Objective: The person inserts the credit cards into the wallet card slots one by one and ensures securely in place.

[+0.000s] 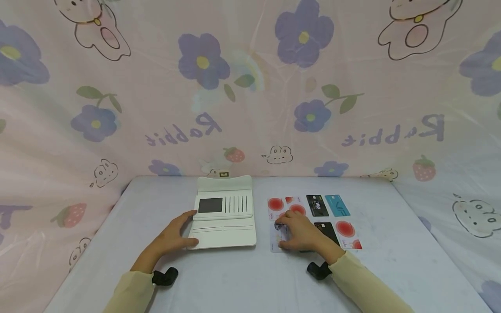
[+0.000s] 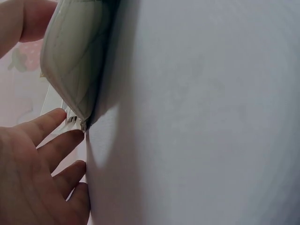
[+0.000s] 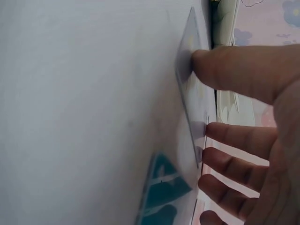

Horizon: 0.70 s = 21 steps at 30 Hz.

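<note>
Hands (image 1: 172, 237) (image 1: 303, 232) touch wallet (image 1: 223, 239), card (image 1: 274, 241) edges (apart).

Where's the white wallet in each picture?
Head: the wallet lies open, just left of centre, by the left hand.
Left wrist: upper left, the wallet looks big and partly cut off.
Right wrist: top right, only a pale piece of the wallet shows.
Shared landmark: the white tabletop is in all three.

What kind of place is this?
Maybe a little tabletop filming corner: a pale table, a rabbit-and-flower cloth hanging behind it, and cards laid flat near an open white wallet.
</note>
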Tool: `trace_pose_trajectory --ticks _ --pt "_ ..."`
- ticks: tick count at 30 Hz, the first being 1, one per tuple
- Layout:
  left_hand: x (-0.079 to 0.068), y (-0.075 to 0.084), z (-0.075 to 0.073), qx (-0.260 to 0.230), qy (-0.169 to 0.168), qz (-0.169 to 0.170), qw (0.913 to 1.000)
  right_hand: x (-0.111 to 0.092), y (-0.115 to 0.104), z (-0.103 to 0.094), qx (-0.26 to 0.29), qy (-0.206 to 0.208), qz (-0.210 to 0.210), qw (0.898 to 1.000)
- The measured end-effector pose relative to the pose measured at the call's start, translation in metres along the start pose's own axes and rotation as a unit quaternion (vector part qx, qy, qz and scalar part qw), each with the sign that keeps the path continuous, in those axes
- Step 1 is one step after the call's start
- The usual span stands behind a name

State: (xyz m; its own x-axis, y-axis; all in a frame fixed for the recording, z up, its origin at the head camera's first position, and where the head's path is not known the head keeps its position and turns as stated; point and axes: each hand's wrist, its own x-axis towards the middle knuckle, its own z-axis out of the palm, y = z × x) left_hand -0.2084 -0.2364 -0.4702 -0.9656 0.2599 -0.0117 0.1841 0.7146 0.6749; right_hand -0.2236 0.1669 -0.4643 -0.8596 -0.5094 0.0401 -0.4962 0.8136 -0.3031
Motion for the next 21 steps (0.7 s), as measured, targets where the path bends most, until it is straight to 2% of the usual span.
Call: trace_pose_trajectory --ticks 7,13,18,21 --pt "0.000 -0.001 -0.003 -0.003 -0.014 -0.009 0.9999 0.003 0.000 0.002 0.000 0.000 0.001 1.000" --pt "0.001 -0.001 -0.004 0.000 -0.017 -0.022 0.9996 0.004 -0.002 -0.002 0.010 -0.006 0.023 1.000" --pt "0.002 -0.002 -0.003 -0.004 -0.019 -0.027 0.9994 0.004 -0.005 -0.007 0.050 -0.005 0.053 0.997" --pt "0.001 -0.003 -0.003 -0.008 -0.021 -0.031 0.9993 0.003 -0.006 -0.009 0.069 -0.006 0.053 0.996"
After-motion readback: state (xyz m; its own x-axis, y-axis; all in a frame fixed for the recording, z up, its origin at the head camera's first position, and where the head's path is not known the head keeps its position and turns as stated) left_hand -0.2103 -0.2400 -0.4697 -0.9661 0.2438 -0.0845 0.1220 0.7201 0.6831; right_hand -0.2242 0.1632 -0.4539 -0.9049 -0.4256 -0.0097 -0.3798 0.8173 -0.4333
